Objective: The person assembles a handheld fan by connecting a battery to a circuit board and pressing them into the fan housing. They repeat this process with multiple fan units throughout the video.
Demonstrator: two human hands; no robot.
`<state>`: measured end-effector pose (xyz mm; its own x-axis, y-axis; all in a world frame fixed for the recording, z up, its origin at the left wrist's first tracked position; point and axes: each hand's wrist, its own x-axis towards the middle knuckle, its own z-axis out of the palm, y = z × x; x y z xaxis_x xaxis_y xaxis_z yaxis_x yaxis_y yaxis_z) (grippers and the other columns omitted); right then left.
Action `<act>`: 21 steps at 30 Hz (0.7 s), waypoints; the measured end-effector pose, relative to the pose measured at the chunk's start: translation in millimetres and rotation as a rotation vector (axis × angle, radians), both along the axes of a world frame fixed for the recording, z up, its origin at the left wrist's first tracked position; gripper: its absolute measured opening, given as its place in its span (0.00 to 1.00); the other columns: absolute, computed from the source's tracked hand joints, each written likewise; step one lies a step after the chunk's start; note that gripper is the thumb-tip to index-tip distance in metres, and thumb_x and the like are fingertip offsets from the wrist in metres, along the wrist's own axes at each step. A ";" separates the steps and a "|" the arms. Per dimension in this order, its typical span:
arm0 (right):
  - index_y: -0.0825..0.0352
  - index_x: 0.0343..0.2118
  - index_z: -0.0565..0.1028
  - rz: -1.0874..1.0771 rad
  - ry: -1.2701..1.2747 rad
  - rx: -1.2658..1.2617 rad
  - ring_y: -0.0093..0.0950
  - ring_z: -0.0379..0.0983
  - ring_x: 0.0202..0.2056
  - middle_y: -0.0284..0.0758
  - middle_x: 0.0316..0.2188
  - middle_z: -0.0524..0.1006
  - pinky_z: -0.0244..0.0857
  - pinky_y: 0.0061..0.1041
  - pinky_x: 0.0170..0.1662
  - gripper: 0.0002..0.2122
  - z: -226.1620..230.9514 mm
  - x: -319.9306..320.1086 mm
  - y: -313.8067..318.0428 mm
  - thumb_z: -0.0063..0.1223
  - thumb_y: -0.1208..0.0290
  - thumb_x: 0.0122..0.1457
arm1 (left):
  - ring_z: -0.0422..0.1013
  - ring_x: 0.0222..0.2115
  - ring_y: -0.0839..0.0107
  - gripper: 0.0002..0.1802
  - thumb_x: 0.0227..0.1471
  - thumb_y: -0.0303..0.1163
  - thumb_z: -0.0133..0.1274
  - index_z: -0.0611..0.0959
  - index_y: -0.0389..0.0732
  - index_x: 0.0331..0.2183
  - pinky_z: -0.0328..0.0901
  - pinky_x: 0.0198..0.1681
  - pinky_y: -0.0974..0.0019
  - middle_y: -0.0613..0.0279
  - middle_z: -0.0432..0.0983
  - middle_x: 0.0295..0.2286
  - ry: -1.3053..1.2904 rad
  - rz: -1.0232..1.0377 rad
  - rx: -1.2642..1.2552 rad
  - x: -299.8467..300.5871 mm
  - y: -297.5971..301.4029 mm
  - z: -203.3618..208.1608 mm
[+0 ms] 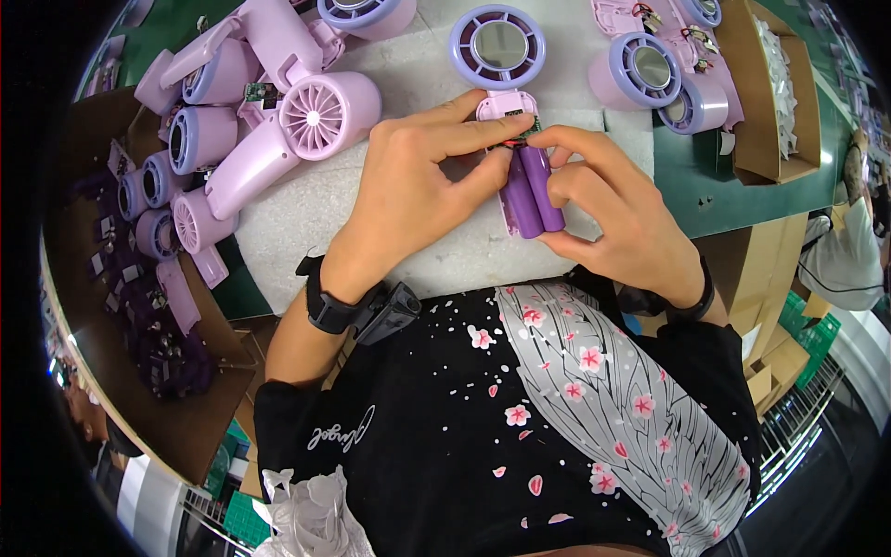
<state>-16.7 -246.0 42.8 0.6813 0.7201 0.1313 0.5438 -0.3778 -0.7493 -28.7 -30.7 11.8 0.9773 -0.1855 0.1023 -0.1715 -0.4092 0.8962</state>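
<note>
An opened handheld fan lies on the white foam pad, its round lavender head pointing away from me. In its pink handle shell sit a small green circuit board and a pair of purple battery cells side by side. My left hand grips the handle from the left, index fingertip on the board and thumb by the cells' upper end. From the right, my right hand closes around the battery cells, with its index finger near the board. Thin wires between board and cells are partly covered by my fingers.
Several pink fans pile up on the left, beside a cardboard box of dark purple parts. More open fans lie at the far right near a carton with white pieces. The foam pad covers a green table.
</note>
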 end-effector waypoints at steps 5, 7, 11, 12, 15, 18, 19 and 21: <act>0.67 0.28 0.66 -0.022 -0.106 0.001 0.39 0.72 0.39 0.46 0.51 0.71 0.70 0.31 0.38 0.19 -3.6 -6.4 0.9 0.68 0.82 0.34 | 0.79 0.27 0.61 0.18 0.40 0.26 0.60 0.86 0.43 0.39 0.72 0.31 0.69 0.40 0.77 0.40 -0.025 -0.022 0.022 2.4 1.5 -1.6; 0.67 0.28 0.66 -0.030 -0.144 -0.007 0.39 0.72 0.40 0.47 0.51 0.71 0.70 0.31 0.38 0.19 -6.5 -8.6 0.6 0.68 0.81 0.34 | 0.79 0.27 0.61 0.19 0.40 0.26 0.60 0.86 0.43 0.40 0.72 0.31 0.69 0.41 0.77 0.40 -0.022 -0.027 0.019 3.5 1.6 -0.1; 0.67 0.27 0.66 -0.017 -0.142 -0.012 0.39 0.72 0.39 0.46 0.51 0.71 0.70 0.31 0.38 0.19 -5.0 -3.6 1.7 0.68 0.81 0.34 | 0.79 0.28 0.63 0.21 0.38 0.27 0.63 0.85 0.43 0.40 0.72 0.31 0.70 0.44 0.77 0.42 -0.015 -0.040 0.002 2.4 1.4 4.9; 0.67 0.27 0.66 -0.008 -0.132 -0.011 0.38 0.72 0.39 0.46 0.51 0.71 0.70 0.31 0.38 0.19 -4.2 -1.3 2.3 0.68 0.81 0.34 | 0.79 0.28 0.63 0.22 0.38 0.27 0.64 0.85 0.43 0.41 0.72 0.31 0.70 0.44 0.77 0.42 -0.001 -0.041 -0.002 1.8 1.7 5.5; 0.67 0.27 0.66 0.012 -0.048 -0.002 0.36 0.71 0.38 0.44 0.50 0.70 0.69 0.30 0.37 0.19 -1.1 5.0 2.2 0.68 0.82 0.34 | 0.79 0.28 0.64 0.24 0.36 0.28 0.66 0.85 0.43 0.41 0.71 0.32 0.70 0.46 0.77 0.43 0.027 -0.044 -0.009 1.5 2.3 6.1; 0.67 0.26 0.65 0.011 0.007 0.010 0.34 0.70 0.36 0.43 0.50 0.70 0.69 0.28 0.36 0.19 -2.5 6.4 2.2 0.68 0.82 0.34 | 0.79 0.28 0.65 0.26 0.34 0.29 0.68 0.85 0.43 0.42 0.71 0.33 0.70 0.47 0.77 0.44 0.024 -0.049 0.008 3.1 2.3 3.8; 0.67 0.26 0.65 0.003 0.019 0.021 0.33 0.70 0.35 0.42 0.49 0.70 0.68 0.28 0.36 0.20 -3.9 6.4 2.7 0.68 0.82 0.34 | 0.79 0.28 0.65 0.26 0.34 0.29 0.68 0.85 0.43 0.42 0.71 0.33 0.70 0.47 0.77 0.44 0.025 -0.050 0.007 3.7 2.7 4.2; 0.66 0.26 0.65 0.000 0.037 0.033 0.32 0.69 0.35 0.42 0.48 0.70 0.68 0.27 0.36 0.20 -6.6 8.8 3.0 0.68 0.82 0.34 | 0.78 0.28 0.65 0.26 0.34 0.29 0.69 0.85 0.43 0.42 0.71 0.33 0.70 0.47 0.77 0.44 0.055 -0.054 -0.021 3.0 3.9 4.5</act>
